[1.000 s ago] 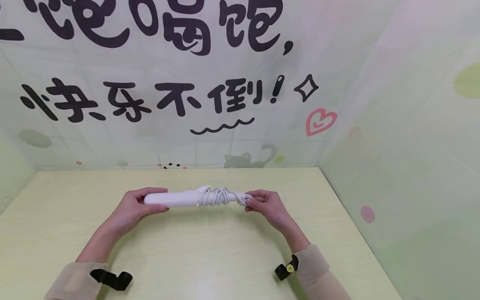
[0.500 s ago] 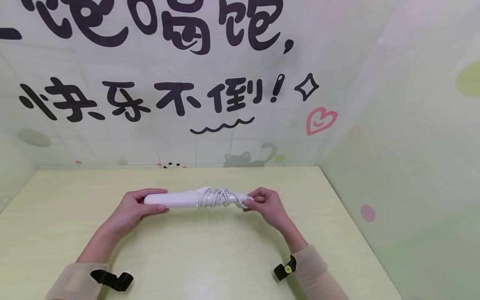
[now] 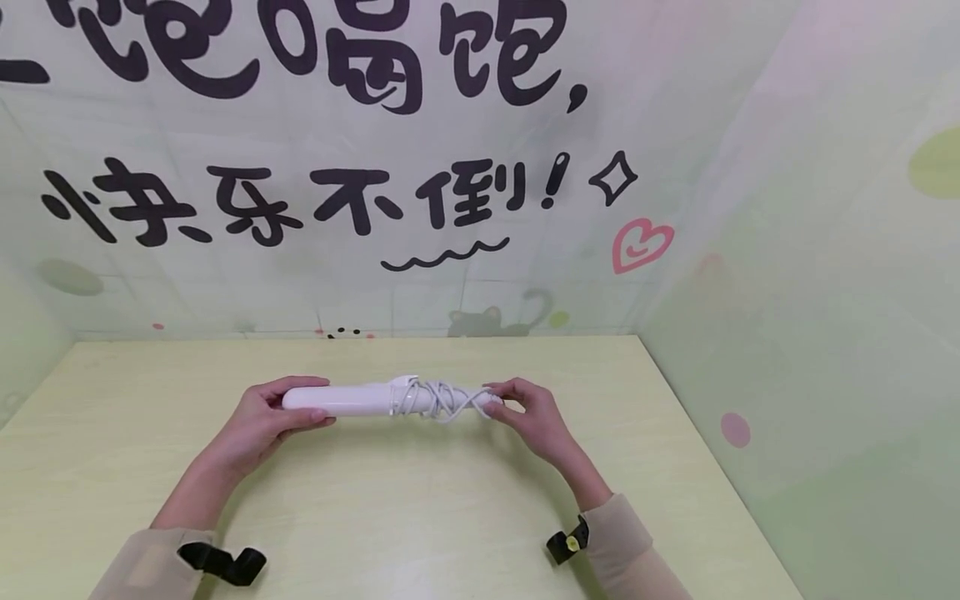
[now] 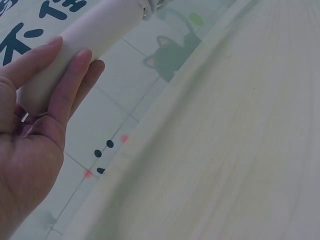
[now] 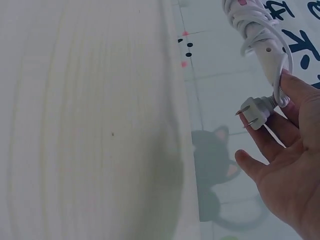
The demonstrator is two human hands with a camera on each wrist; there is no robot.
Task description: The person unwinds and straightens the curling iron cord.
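A white curling iron (image 3: 341, 401) is held level above the table between both hands. My left hand (image 3: 258, 421) grips its thick smooth end, thumb along the near side and fingers along the far side. Grey-white cord (image 3: 442, 400) winds in crossing loops around the thinner handle. At the handle's tip, my right hand (image 3: 534, 417) pinches the handle end and the cord between thumb and fingers. The right wrist view shows a two-pin plug (image 5: 256, 113) beside those fingers, pins outward, with a cord loop passing under the thumb (image 5: 295, 87).
A pale wood-look table (image 3: 420, 517) lies beneath. Behind it stands a printed wall (image 3: 337, 292) with black lettering, and another wall (image 3: 825, 333) closes off the right side. Black wrist cameras (image 3: 225, 562) sit on both sleeves.
The cord loops near the handle's tip have shifted and now cross more loosely, one sagging below. My right fingers have changed position at the tip. The iron has moved slightly left.
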